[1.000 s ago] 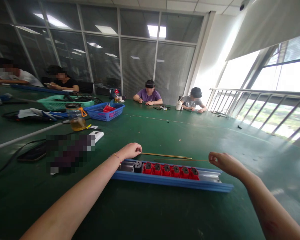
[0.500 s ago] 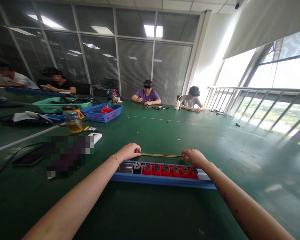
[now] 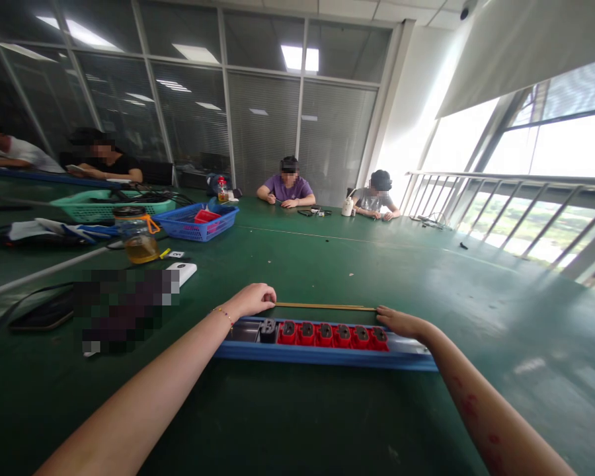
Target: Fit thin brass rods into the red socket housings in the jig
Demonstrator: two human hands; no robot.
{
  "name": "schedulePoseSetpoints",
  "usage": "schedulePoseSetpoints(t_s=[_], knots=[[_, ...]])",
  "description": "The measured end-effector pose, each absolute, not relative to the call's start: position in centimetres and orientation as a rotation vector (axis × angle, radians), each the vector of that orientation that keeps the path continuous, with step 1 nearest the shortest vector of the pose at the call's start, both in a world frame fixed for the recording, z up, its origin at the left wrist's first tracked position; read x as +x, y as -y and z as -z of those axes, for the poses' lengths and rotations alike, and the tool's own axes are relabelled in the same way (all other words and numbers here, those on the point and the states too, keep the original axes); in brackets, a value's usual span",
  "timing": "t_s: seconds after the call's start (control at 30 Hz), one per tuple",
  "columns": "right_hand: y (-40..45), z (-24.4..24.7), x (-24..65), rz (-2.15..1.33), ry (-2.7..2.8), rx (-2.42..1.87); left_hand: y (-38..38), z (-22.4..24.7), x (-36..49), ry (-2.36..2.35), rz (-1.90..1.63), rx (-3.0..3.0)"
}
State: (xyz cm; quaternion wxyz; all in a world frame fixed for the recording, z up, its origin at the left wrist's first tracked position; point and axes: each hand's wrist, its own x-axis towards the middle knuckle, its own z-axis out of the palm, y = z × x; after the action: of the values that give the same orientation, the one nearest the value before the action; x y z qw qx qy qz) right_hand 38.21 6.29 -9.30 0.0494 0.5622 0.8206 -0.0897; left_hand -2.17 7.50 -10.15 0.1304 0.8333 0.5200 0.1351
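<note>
Green tabletop (image 3: pixel 406 264) spreads beyond thin rods (image 3: pixel 322 305) near the rail's (image 3: pixel 327 355) far edge.

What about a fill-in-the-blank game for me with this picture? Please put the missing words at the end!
1. The blue-edged rail holds a row of red sockets that number ____.
2. The socket just left of the red row is colored ____.
3. The thin golden rods between the left hand and right hand are ____ from the camera than the rail.
4. The basket with a small red container inside is colored ____.

Missing words: six; black; farther; blue.
</note>
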Motion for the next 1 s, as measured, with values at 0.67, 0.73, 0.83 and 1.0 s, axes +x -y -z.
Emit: schedulePoseSetpoints(t_s=[0.67,0.73,0.83,1.0], knots=[[-7.1,9.5,36.4,0.428,-2.499,1.69,-7.4,10.0,-2.0,-1.508,-0.352,2.429],[-7.0,9.5,35.8,0.38,-2.491,1.725,-7.4,10.0,-2.0,-1.515,-0.344,2.432],[-6.9,9.3,34.8,0.252,-2.468,1.797,-7.3,10.0,-1.8,-1.525,-0.334,2.448],[-7.5,8.4,32.8,0.053,-2.539,1.653,-7.2,9.7,-2.0,-1.537,-0.303,2.51]])
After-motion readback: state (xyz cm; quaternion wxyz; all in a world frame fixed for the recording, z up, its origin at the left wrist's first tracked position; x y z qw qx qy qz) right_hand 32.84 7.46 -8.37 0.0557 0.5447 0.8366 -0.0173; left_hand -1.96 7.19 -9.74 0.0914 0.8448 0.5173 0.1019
